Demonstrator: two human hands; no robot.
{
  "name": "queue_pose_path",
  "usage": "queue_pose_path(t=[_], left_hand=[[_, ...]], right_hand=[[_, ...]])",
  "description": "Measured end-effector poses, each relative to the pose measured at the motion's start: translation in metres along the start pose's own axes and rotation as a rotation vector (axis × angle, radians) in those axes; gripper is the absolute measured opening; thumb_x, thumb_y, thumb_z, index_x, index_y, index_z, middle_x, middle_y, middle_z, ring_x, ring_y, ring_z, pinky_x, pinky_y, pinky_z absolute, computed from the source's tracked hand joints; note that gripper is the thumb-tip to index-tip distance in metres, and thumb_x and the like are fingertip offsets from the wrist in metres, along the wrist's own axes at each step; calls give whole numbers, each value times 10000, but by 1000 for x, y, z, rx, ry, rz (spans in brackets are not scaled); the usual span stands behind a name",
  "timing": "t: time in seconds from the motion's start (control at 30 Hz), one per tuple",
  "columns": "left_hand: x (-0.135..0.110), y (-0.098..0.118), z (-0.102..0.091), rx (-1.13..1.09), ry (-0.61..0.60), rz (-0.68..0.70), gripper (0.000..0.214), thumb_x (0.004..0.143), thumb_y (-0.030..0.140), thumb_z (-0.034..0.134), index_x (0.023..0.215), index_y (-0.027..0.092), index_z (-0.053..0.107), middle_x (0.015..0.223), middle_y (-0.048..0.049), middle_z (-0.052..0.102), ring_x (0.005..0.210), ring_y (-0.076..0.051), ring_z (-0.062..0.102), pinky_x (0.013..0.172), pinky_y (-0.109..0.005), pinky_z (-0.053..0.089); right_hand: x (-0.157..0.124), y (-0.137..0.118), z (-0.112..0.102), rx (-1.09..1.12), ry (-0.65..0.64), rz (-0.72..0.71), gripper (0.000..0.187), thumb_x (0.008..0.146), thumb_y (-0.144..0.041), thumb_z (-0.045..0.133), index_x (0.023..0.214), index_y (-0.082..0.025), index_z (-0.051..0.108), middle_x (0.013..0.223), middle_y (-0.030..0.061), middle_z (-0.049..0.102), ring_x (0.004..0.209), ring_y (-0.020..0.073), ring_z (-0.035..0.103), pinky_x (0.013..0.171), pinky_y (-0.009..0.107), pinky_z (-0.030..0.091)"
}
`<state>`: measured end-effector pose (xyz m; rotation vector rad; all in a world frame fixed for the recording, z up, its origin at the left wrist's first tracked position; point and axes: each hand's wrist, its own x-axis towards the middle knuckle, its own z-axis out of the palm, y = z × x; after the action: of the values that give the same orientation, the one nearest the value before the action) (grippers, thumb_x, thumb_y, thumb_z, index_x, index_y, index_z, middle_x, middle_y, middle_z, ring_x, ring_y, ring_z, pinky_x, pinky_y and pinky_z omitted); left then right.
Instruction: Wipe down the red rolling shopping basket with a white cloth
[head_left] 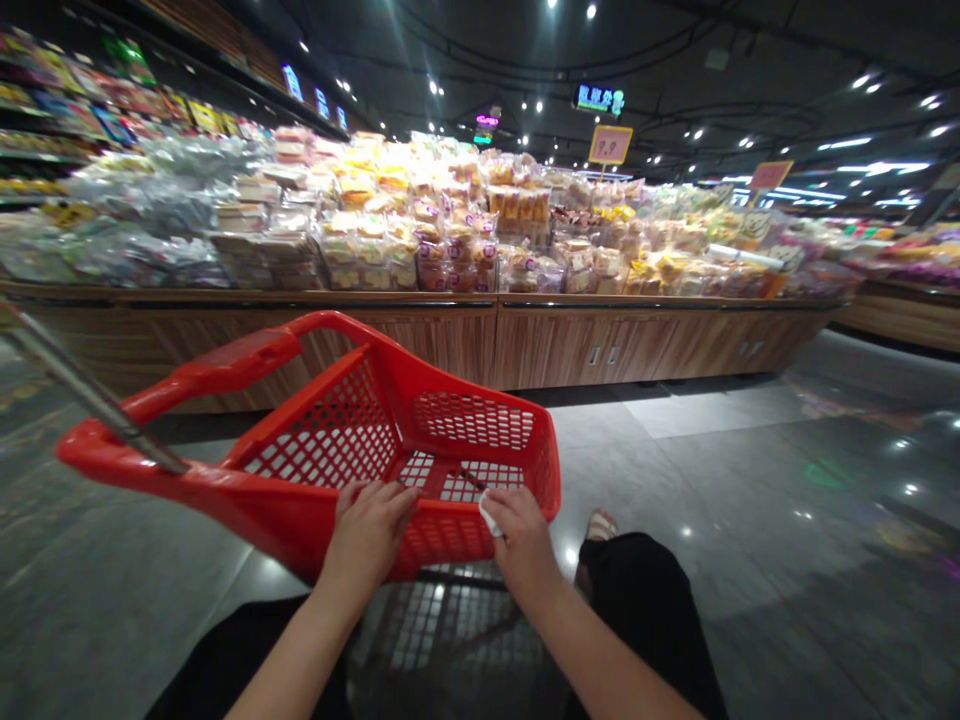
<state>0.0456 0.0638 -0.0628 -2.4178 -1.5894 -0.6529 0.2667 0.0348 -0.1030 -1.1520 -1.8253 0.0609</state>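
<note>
A red plastic shopping cart (454,520) with lattice walls stands side-on in front of me. Its near rim is under my left hand (369,528), whose fingers are curled over the edge. Further along the same rim, close to the cart's right corner, my right hand (521,530) is closed around a crumpled white wipe (490,513). That wipe sits between thumb and fingers, against the rim. A thin dark thing lies low inside the basket, too small to name. The cart's handle (225,367) is at the left, away from both hands.
Behind the cart runs a long wooden display counter (555,345) piled with bagged breads and snacks (450,235). A price sign (610,145) rises above them. A metal pole (97,395) crosses at left. Grey tiled floor (720,450) extends to the right.
</note>
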Motion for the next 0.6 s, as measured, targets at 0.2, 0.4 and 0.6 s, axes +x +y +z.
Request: queue_pose_path(t=[0.2, 0.4, 0.6], left_hand=[[-1, -3, 0, -30, 4, 11, 221, 852, 269, 476, 958, 276, 671, 893, -11, 704, 863, -188, 590, 899, -394, 299], [-4, 1, -1, 31, 14, -11, 217, 815, 248, 494, 956, 243, 659, 987, -52, 692, 954, -232, 586, 1010, -529, 215], [-13, 69, 8, -123, -17, 148, 326, 786, 261, 546, 1109, 239, 581, 1164, -77, 629, 1127, -267, 513, 1069, -605, 67]], right_hand=[[-20, 35, -36, -71, 39, 44, 505, 678, 33, 439, 1033, -229, 686, 996, 60, 679, 922, 213, 570, 829, 381, 488], [-37, 49, -48, -60, 68, 80, 495, 712, 20, 436, 1046, -250, 681, 1003, 49, 683, 914, 211, 579, 810, 379, 507], [-47, 13, -29, 84, 13, 41, 577, 719, 41, 403, 1178, -246, 603, 1117, 64, 632, 1040, 211, 542, 902, 408, 479]])
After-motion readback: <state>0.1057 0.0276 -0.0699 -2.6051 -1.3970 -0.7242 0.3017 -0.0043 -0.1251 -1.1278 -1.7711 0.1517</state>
